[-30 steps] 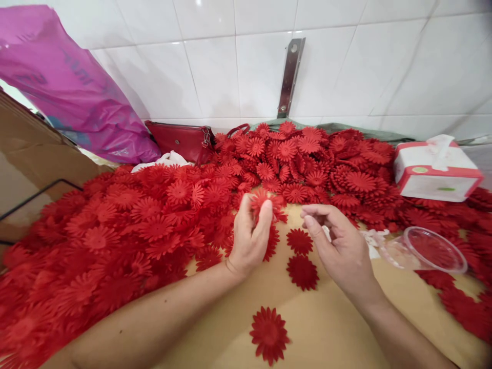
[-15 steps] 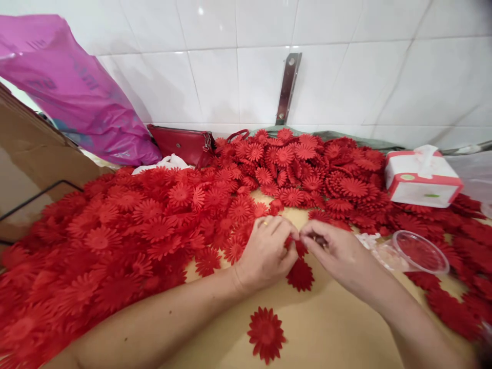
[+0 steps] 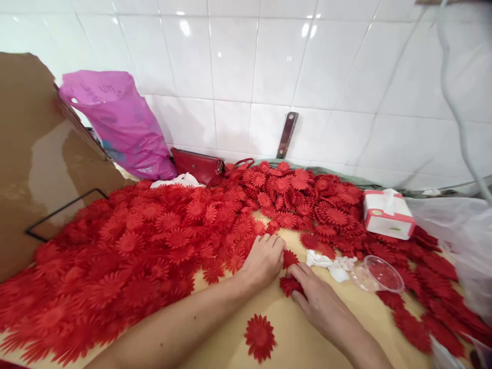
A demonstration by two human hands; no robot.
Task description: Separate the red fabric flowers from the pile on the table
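White tiles (image 3: 234, 61) back a tan tabletop (image 3: 300, 346) heaped with red flowers (image 3: 154, 246); a tissue box (image 3: 390, 224) and clear cup (image 3: 364, 277) sit on the right. The left hand (image 3: 264, 260) has curled fingers beside one flower (image 3: 290, 258); any pinch is hidden. The right hand (image 3: 313, 289) parts thumb and fingers around a second flower (image 3: 290, 287); I cannot tell if they press it.

Prob. small wkshop, red flower pcs (image 3: 154, 230) heaped on tan worktop (image 3: 303, 341), white tiled wall (image 3: 232, 61), lg. cardbd (image 3: 23, 128)
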